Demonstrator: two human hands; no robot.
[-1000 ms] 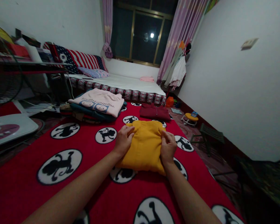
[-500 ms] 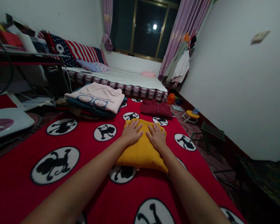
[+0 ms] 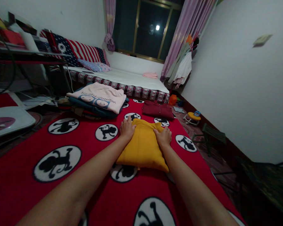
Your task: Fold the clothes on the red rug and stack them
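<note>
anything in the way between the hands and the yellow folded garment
Nothing visible. The left hand and right hand already rest directly on the far corners of the yellow folded garment, which lies on the red blanket.

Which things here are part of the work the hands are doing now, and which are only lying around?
In use:
- left hand
- right hand
- yellow folded garment, pressed by both hands
- red blanket under it

Lying about:
- stack of folded clothes
- dark red garment
- bed
- small stool
</note>
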